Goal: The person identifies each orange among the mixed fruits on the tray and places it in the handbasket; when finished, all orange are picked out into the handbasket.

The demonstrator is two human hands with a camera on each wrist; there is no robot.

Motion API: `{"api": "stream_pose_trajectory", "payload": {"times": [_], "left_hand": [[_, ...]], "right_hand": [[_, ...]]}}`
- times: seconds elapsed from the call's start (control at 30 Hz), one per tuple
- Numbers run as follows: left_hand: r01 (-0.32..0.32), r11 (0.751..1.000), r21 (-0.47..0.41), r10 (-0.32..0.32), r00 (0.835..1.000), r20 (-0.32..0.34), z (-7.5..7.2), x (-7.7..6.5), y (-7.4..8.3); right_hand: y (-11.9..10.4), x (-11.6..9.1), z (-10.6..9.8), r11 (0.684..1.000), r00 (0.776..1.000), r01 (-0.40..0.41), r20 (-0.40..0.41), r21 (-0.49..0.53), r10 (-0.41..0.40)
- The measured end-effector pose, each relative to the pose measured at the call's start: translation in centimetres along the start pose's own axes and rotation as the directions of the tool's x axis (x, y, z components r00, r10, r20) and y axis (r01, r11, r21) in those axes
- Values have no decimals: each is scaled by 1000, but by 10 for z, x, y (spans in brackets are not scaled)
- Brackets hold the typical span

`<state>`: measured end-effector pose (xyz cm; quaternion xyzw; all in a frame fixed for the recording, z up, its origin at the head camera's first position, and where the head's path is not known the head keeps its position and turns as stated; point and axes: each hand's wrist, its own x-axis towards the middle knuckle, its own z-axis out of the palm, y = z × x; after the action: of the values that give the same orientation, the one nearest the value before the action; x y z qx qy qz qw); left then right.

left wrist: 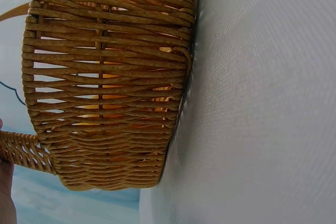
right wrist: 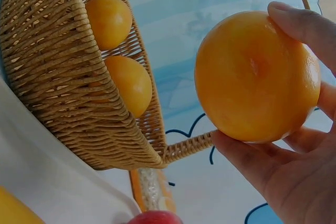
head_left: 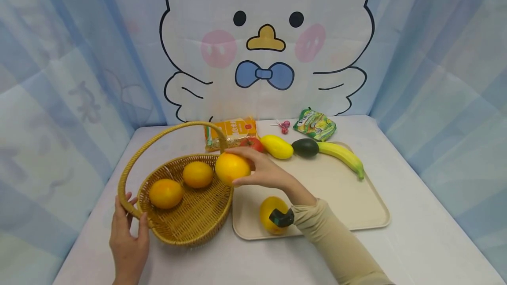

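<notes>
My right hand [head_left: 267, 169] grips an orange [head_left: 232, 169] between thumb and fingers, held up at the right rim of a wicker basket [head_left: 202, 219]. Two more oranges lie inside, a nearer one [head_left: 166, 193] and a farther one [head_left: 198, 174]. My left hand [head_left: 130, 243] holds the basket's handle [head_left: 130, 208] at its left base, thumb in front and fingers behind. In the left wrist view, only a bit of that hand shows at the edge, beside the woven wall [left wrist: 105, 87]. Another orange [head_left: 267, 214] rests on the beige tray [head_left: 317, 188], partly covered by the right wrist's black device.
Along the tray's back lie a tomato [head_left: 252, 144], a yellow mango-like fruit [head_left: 277, 147], a dark green avocado-like fruit [head_left: 305, 147] and a banana [head_left: 343, 156]. Behind are an orange-labelled grain bag [head_left: 233, 131], lollipops [head_left: 284, 126] and a green packet [head_left: 314, 124]. Curtains enclose the table.
</notes>
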<state>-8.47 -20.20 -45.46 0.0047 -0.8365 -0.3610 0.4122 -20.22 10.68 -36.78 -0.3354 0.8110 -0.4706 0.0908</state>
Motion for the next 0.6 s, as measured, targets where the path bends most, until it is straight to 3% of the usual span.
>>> {"api": "stream_pose_trajectory", "payload": {"times": [0.17,0.6], "left_hand": [[13,1000,6,-14,1000,24,-2,0,2],[0,1000,2,0,1000,10,-2,1,2]], "right_hand": [[1,1,3,1000,1000,3,11,15,-3],[-1,5,8,1000,999,21,35,4,-21]]}}
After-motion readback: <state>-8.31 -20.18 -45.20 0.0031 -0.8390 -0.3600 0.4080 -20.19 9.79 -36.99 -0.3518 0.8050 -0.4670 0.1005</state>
